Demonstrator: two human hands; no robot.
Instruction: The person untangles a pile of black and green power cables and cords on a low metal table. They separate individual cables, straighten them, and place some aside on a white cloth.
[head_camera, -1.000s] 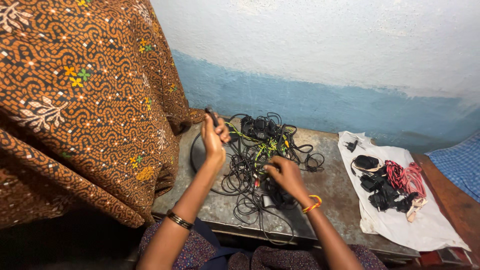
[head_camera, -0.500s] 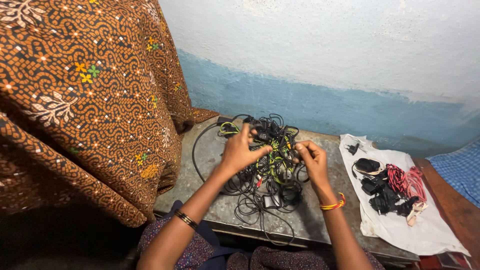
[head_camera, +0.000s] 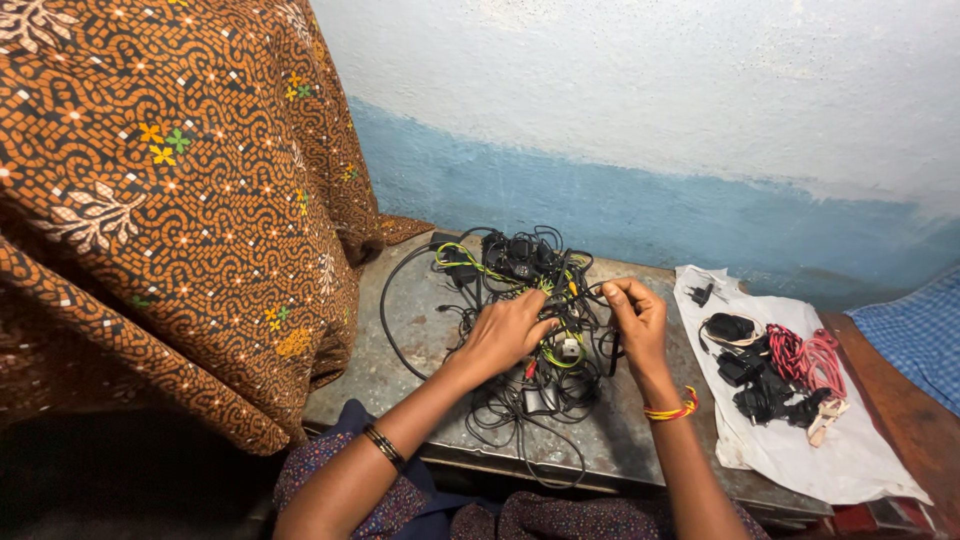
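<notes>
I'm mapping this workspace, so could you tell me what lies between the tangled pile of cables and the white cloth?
In the head view, only bare grey tabletop separates the tangled cables from the white cloth, crossed by the right forearm.

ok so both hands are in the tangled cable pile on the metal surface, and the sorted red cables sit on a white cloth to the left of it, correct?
Not quite. The head view shows the left hand and right hand in the tangled cable pile on the metal surface, but the white cloth with the red cables lies to the right of the pile, not the left.
</notes>
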